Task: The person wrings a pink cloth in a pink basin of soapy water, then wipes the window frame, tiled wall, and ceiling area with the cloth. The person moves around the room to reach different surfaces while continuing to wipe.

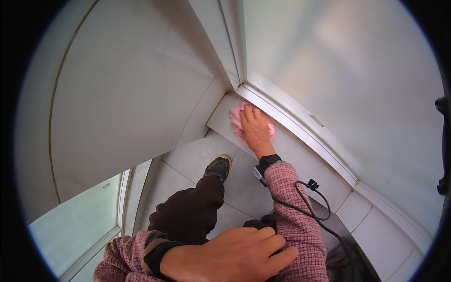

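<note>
My right hand (pixel 256 130) presses a crumpled pink cloth (pixel 238 135) onto the white tiled ledge (pixel 296 160), close to the corner where the ledge meets the wall. Its fingers point towards the metal door track (pixel 282 120), which runs along the ledge's far side. Lower in the picture, my left hand (pixel 225 255) lies in front of my right forearm, its knuckles up and fingers loosely bent. Its fingertips reach the checked right sleeve (pixel 296 208); whether they grip it is hidden. Black straps circle both wrists.
A frosted glass panel (pixel 345 88) rises from the track, and a white tiled wall (pixel 134 88) stands to the left. My shoe (pixel 218 167) rests on grey floor tiles (pixel 243 179). A black cable (pixel 320 218) loops over my right sleeve. Another glass panel (pixel 81 211) shows at lower left.
</note>
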The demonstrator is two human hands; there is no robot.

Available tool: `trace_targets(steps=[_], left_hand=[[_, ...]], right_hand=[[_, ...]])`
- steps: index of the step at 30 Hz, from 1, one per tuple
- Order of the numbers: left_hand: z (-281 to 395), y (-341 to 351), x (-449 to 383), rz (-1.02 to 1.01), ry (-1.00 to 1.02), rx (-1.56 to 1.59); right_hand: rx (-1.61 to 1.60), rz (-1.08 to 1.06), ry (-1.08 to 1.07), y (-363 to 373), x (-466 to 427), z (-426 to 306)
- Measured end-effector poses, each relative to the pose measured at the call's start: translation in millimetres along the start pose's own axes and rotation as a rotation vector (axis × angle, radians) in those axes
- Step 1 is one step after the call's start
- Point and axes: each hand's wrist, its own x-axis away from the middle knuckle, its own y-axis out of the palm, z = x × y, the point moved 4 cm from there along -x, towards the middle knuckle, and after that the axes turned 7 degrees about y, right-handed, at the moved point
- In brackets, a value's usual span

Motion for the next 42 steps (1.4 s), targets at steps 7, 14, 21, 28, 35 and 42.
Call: trace_targets(steps=[7,14,21,28,35,42], left_hand=[[-9,-2,-3,0.061,0.019,0.054],[-23,-19,6,0.048,-0.044,0.101],[-30,-15,9,0.108,-0.02,0.071],[-25,-15,-4,0.088,0.021,0.043],[-22,-10,0,0.042,0.008,0.056],[-10,3,-1,0.044,0.066,0.056]], right_hand=[[-0.192,-0.051,0.001,19,-32,-11],[0.012,-0.168,0.169,-22,50,41],[-0.171,-0.206,0.099,29,-16,-1],[-0.248,-0.183,-0.242,34,-1,-43],[-0.399,-0.417,-0.185,-27,83,37],[-0.327,-0.341,-0.012,-9,60,14]])
